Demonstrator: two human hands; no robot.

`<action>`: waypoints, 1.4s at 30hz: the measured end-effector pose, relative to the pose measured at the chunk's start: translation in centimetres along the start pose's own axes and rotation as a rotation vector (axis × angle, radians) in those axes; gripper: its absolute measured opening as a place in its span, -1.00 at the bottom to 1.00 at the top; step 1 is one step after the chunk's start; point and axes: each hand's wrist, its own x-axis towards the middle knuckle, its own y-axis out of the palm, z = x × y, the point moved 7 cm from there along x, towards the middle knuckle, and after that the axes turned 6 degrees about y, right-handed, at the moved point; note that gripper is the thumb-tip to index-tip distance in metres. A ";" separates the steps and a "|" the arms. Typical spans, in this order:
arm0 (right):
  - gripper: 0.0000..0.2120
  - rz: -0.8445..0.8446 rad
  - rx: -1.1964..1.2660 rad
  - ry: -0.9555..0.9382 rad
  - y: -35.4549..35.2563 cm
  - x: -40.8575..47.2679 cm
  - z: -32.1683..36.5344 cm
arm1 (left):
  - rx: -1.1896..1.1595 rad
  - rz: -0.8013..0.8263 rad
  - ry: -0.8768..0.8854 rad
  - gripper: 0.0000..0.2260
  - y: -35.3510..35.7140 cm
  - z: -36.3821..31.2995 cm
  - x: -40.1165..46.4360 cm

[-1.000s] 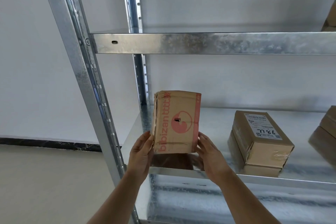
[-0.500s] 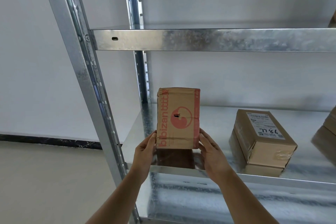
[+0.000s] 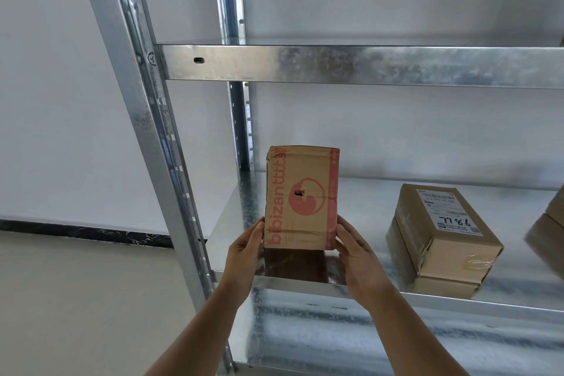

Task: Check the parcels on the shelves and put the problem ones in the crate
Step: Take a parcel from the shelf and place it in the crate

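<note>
On shelf (image 3: 381, 192), both hands (image 3: 244, 253) (image 3: 357, 256) grasp punctured parcel (image 3: 302, 198), not yet crated; labelled parcel (image 3: 442, 238) unchecked.

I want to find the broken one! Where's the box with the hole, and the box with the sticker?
Red-printed box (image 3: 308, 223): head view, lower front face.
Labelled box (image 3: 457, 249): head view, taped front end.

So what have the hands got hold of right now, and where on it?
The red-printed parcel, upright on the shelf: left hand at its lower left edge, right hand at its lower right edge.
</note>
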 end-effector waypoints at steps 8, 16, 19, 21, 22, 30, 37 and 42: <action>-0.59 0.041 -0.007 0.028 0.8 -0.8 0.3 | 0.004 0.030 0.015 -0.67 -0.2 0.0 0.1; -0.69 0.045 -0.025 0.051 1.6 -1.2 0.7 | -0.011 0.036 0.007 -0.68 0.1 -0.1 0.1; -0.71 0.029 -0.085 0.038 1.8 -1.5 1.4 | -0.005 0.041 0.001 -0.69 0.3 -0.4 0.1; -0.76 -0.003 -0.154 0.040 2.0 -1.6 2.0 | -0.007 0.056 0.005 -0.70 0.5 -0.9 0.0; -0.79 -0.031 -0.179 0.049 1.9 -1.5 2.2 | -0.006 0.052 0.015 -0.70 0.4 -1.3 -0.1; -0.70 -0.149 -0.181 0.304 2.2 -0.1 0.5 | -0.106 -0.050 0.030 -0.79 0.1 -5.0 0.2; -0.74 -0.237 -0.494 0.347 1.7 0.0 1.0 | 0.123 -0.033 0.146 -0.86 2.3 -7.8 -0.5; -0.74 -0.226 -0.709 0.253 1.7 -0.8 4.0 | 0.233 0.049 0.102 -0.66 4.1 -7.2 -0.7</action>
